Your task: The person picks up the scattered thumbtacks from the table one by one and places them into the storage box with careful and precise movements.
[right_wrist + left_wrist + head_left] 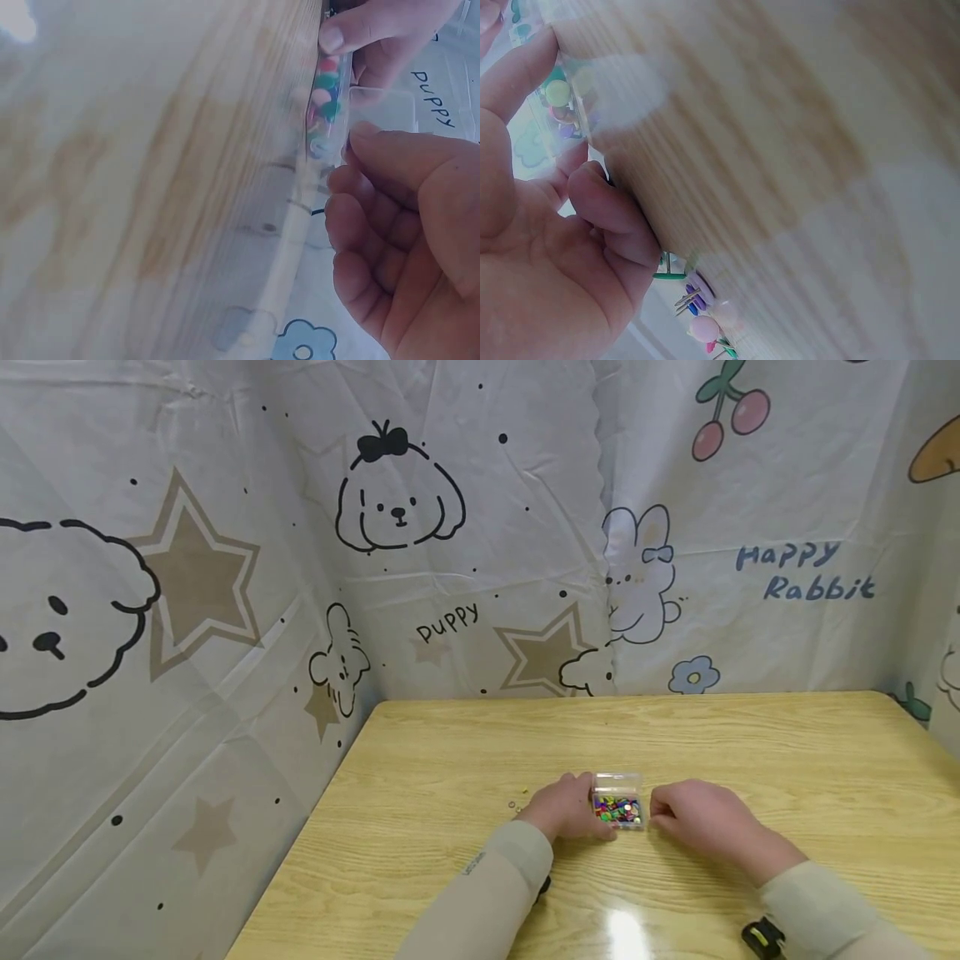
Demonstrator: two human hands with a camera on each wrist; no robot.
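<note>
Left grip (pixel 566 807) holds clear box (pixel 628 827) (tacks (pixel 617 810) inside)

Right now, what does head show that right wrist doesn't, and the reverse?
Head only: the loose pins beside the left hand, plus the printed cherries and "Happy Rabbit" lettering on the backdrop.
Right wrist only: the palm side of the right hand; head shows mainly its back.
Both: the two hands, the left holding the box; the pins inside; the open lid; table, "puppy" lettering and blue flower.
</note>
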